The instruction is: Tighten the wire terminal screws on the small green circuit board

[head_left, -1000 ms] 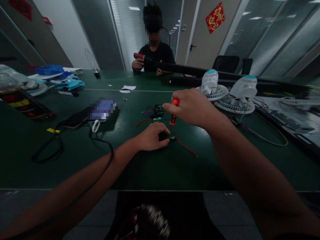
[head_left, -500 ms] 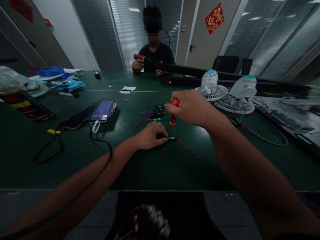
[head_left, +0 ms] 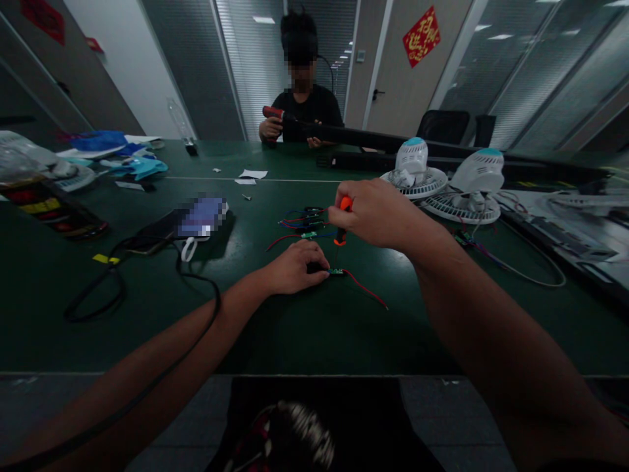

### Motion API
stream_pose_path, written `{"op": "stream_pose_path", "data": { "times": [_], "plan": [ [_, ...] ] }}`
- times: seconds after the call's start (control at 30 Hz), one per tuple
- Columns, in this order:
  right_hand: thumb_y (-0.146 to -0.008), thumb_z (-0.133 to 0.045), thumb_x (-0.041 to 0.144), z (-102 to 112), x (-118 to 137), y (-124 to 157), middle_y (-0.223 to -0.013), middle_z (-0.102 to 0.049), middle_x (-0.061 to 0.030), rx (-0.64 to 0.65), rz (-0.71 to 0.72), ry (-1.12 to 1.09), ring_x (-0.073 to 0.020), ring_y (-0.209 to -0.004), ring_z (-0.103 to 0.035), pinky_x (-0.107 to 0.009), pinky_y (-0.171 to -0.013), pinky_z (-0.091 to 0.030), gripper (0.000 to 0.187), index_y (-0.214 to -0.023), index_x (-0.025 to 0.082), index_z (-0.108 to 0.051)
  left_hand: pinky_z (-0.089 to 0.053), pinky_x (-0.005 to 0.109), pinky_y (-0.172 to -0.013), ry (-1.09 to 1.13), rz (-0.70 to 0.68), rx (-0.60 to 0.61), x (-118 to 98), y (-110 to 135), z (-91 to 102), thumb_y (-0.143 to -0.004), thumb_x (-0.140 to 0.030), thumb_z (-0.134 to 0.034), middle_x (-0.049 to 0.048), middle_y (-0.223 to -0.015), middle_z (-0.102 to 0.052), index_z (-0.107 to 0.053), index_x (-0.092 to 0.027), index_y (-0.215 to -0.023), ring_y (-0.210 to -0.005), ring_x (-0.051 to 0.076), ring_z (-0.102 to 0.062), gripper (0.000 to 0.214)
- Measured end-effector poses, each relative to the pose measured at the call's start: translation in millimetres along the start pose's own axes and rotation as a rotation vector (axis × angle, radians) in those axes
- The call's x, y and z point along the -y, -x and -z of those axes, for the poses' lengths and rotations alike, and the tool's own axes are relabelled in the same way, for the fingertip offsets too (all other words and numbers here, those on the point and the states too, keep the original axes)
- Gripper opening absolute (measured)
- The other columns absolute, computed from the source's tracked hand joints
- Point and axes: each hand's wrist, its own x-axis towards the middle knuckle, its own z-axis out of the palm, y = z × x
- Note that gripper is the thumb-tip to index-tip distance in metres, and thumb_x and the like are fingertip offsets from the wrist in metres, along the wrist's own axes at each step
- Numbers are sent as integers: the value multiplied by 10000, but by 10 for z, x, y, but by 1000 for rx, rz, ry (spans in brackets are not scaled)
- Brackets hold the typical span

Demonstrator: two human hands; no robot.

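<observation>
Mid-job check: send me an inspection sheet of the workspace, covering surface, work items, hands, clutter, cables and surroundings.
Surface: green tabletop; no spill seen.
Work items: small circuit board with red wire trailing right; more wired boards behind it.
Left hand: thumb and forefinger pinched at the board's left end.
Right hand: gripping an orange-and-black screwdriver, shaft down over the board; tip contact too small to confirm.
Clutter: paper scraps, phone, clear bottle, white-and-teal fan units.
Cables: black cable looped on the left, running along the left forearm.
Surroundings: co-worker opposite, holding a red-and-black power tool.
</observation>
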Motion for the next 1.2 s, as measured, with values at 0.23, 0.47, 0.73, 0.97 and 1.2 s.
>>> {"op": "stream_pose_path", "data": {
  "times": [0.23, 0.47, 0.73, 0.97, 1.2],
  "plan": [
    [-857, -439, 355, -3, -3, 21, -827, -665, -84, 9, 7, -12, -175, -668, -540, -289, -582, -289, 274, -886, 161, -630, -420, 367, -920, -15, 12, 11, -5, 0, 3, -820, -286, -599, 37, -929, -616, -664, -197, -879, -953, 182, -556, 125],
    [-862, -290, 680, -41, 5, 38, -764, -637, -66, -34, -43, -50, -163, -630, -514, -275, -554, -257, 599, -818, 187, -626, -419, 377, -928, -2, 0, 0, -12, -5, -1, -820, -286, -603, 41, -924, -621, -671, -193, -875, -949, 186, -558, 128],
    [-894, -398, 436, -82, -44, -7, -796, -667, -65, -35, -38, -37, -174, -657, -538, -282, -577, -282, 344, -902, 191, -638, -415, 379, -936, -21, 6, 16, -2, -4, 5, -823, -297, -602, 50, -950, -616, -673, -184, -893, -968, 191, -554, 151],
    [-856, -419, 340, -85, -54, -16, -818, -675, -77, -26, -27, -25, -186, -670, -550, -293, -586, -296, 272, -904, 178, -634, -419, 365, -930, -8, 20, 13, -16, -2, 10, -815, -286, -607, 42, -943, -615, -671, -196, -881, -965, 187, -558, 128],
    [-828, -442, 336, -69, -42, -15, -819, -669, -80, -11, -29, -50, -182, -660, -536, -289, -580, -293, 262, -915, 170, -627, -419, 378, -927, -11, 10, 17, -6, 1, 7, -822, -301, -598, 49, -938, -613, -671, -184, -885, -958, 192, -557, 152]
  ]
}}
